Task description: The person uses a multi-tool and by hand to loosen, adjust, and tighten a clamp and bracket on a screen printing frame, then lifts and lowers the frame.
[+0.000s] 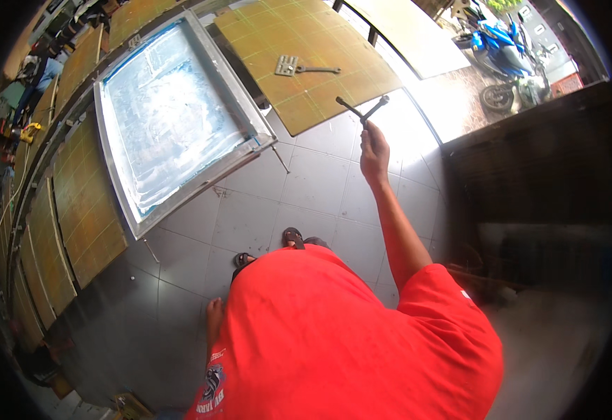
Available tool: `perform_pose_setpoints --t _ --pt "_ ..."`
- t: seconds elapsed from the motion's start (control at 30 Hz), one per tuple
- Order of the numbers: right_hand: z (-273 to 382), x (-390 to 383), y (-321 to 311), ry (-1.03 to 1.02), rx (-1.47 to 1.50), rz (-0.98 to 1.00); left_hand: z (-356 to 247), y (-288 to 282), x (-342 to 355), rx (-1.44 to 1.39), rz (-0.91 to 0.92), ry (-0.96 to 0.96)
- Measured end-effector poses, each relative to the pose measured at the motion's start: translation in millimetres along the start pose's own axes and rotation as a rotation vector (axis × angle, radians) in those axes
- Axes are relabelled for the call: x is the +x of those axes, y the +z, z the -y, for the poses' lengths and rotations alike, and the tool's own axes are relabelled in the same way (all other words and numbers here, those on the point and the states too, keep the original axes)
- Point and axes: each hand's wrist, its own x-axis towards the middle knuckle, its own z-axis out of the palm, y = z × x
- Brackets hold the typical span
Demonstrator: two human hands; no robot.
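Note:
In my right hand (pixel 375 155) is a dark three-way Y-shaped socket wrench (pixel 363 116), its arms pointing up and outward. My fingers are closed round one leg, and the wrench is held in the air near the corner of a yellowish board (pixel 313 42). On that board lie a wrench (pixel 318 69) and a small metal plate with holes (pixel 286 66), side by side. My left hand (pixel 214 310) hangs low beside my red shirt, mostly hidden, so its fingers cannot be made out.
A large metal-framed screen (pixel 173 112) with blue and white coating stands at my left front. Several more yellowish boards (pixel 85 199) line a curved rail on the left. Grey floor tiles (pixel 306 182) lie below. Outside stands a blue motorcycle (pixel 505 49), and a dark low wall (pixel 530 150) rises at right.

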Motion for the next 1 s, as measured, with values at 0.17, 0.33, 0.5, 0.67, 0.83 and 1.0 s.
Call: perform_pose_setpoints --t 0.17,0.33,0.5,0.67,0.83,1.0 --pt "42.3 -38.9 -13.1 -0.066 -0.071 -0.010 -117.7 -4.3 -24.6 0.178 0.069 0.020" --pt "45.2 -59.7 -11.2 -0.122 -0.035 0.014 -138.1 6.0 8.9 0.153 0.044 0.310" --pt "57.6 -84.2 -10.4 0.242 0.450 0.230 -297.9 34.6 -28.2 0.178 0.135 0.572" --pt "89.7 -116.3 -2.1 0.721 1.134 0.352 -409.6 74.8 -47.0 -0.292 0.442 0.743" --pt "101.0 -153.5 10.5 1.150 1.455 0.266 -469.5 107.4 -67.4 -0.420 0.665 0.692" --pt "112.1 -166.2 17.9 1.255 1.479 0.240 -473.7 121.6 -65.2 -0.434 0.619 0.681"
